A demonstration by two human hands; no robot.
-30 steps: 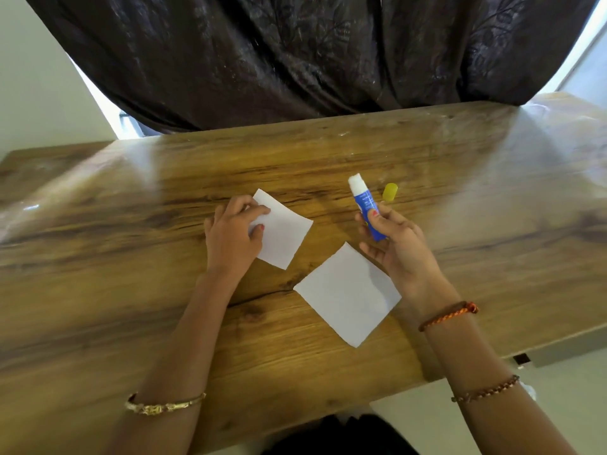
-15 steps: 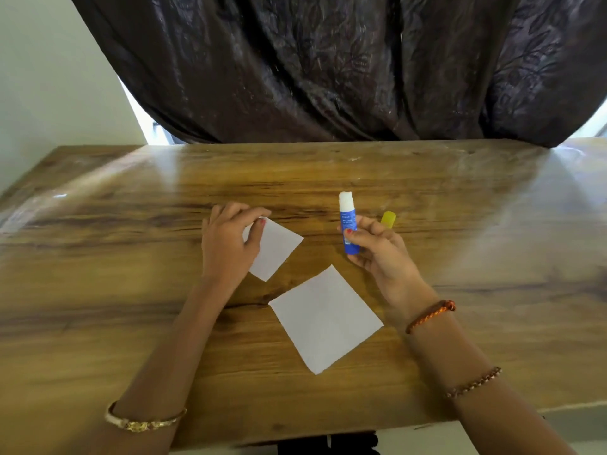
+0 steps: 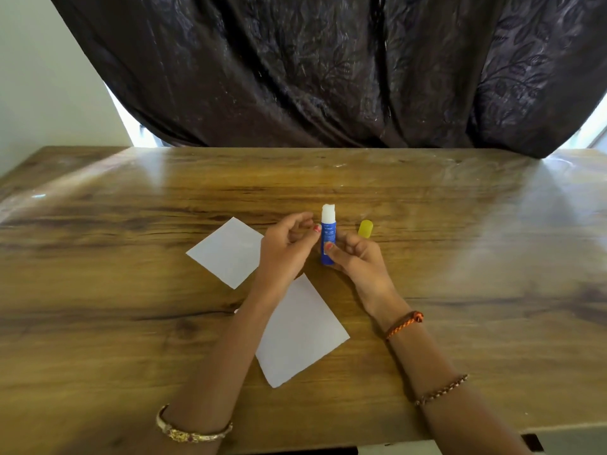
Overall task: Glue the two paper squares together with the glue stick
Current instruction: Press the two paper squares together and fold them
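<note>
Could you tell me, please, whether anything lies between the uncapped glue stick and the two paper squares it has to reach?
Only the left hand: it hovers above the gap between the far white paper square and the near white paper square. The right hand holds the blue glue stick upright; its yellow cap lies aside.

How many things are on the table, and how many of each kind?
Paper squares: 2, one further back and one nearer
Glue stick: 1, blue, uncapped, held upright in the right hand with the left hand at it
Yellow cap: 1, lying on the table
Total: 4
</note>
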